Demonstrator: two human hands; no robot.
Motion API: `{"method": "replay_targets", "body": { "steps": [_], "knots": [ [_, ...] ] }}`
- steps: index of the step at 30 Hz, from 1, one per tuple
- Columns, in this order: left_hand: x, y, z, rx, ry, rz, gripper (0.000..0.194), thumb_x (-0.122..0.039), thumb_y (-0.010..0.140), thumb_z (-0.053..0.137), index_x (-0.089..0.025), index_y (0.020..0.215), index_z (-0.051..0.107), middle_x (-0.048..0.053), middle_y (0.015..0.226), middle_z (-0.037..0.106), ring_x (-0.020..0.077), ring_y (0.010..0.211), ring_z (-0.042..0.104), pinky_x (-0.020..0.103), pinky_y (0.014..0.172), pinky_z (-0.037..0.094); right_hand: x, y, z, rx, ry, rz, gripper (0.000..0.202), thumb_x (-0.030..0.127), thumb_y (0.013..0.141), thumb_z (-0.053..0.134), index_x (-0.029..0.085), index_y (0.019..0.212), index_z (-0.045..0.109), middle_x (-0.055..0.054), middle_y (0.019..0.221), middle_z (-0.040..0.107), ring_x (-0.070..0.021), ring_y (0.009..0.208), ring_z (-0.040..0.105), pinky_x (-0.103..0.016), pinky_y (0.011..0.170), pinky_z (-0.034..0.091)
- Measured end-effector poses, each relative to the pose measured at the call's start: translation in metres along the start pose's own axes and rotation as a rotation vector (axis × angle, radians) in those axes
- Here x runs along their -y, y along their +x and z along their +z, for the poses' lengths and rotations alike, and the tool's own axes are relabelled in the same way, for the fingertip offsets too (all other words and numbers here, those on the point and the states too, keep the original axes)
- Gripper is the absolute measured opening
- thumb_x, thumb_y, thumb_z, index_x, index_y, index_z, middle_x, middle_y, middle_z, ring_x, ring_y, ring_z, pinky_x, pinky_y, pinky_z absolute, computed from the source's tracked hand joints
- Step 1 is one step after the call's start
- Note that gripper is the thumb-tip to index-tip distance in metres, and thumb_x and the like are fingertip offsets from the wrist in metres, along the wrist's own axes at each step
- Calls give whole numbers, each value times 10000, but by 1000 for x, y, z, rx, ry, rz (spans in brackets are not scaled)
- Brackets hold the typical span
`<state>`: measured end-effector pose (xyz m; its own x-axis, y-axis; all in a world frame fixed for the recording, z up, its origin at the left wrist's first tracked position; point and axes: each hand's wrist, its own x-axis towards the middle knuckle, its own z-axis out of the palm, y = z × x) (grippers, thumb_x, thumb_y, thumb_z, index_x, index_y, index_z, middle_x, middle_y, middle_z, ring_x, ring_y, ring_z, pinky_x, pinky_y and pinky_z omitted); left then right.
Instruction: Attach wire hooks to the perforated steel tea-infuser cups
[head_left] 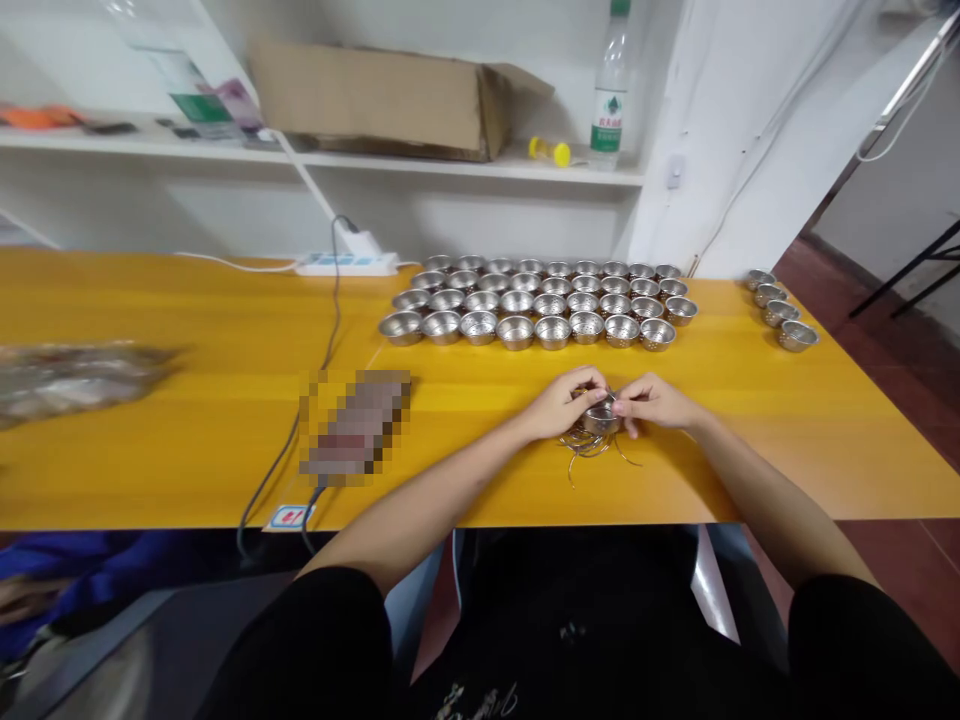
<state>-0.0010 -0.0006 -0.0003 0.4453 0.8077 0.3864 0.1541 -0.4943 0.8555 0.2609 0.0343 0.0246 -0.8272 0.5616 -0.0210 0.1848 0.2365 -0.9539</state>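
Between my two hands is a small perforated metal cup, close to the table's front edge. My left hand grips its rim from the left, thumb and fingers together. On the right side, my right hand pinches at the rim; a thin wire seems to be in its fingertips, too small to make out surely. Loose curved metal wires lie under and around the cup. Beyond my hands, several rows of similar metal cups stand on the table.
A short line of cups stands at the table's right end. A blurred-out flat device with a cable lies left. Farther back are a power strip, a shelf with a cardboard box and a water bottle. Plastic-wrapped items lie far left.
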Motion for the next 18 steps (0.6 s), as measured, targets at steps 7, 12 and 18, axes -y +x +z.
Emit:
{"method": "replay_targets", "body": {
  "steps": [7,12,18],
  "knots": [
    [-4,-1,2,19,2,16,353,-549,1114,672,-210,1016,692,78,1062,735,227,1022,684,416,1006,565,0,-2,2,16,4,42,718,837,1003,813,168,742,799,-80,633,801,-133,495,633,-260,535,458],
    [-9,-2,5,12,-57,-1,357,-557,1117,653,-207,1051,680,55,1031,696,201,954,637,373,915,532,8,-4,3,17,-1,48,742,883,983,800,172,771,797,-68,589,776,-140,482,657,-265,555,481],
    [-12,-2,7,19,-86,-31,355,-557,1114,645,-216,1014,638,25,955,637,189,883,581,351,840,489,13,-4,6,-10,-5,84,760,922,956,791,190,750,752,-60,559,757,-156,450,661,-274,529,469]
  ]
}}
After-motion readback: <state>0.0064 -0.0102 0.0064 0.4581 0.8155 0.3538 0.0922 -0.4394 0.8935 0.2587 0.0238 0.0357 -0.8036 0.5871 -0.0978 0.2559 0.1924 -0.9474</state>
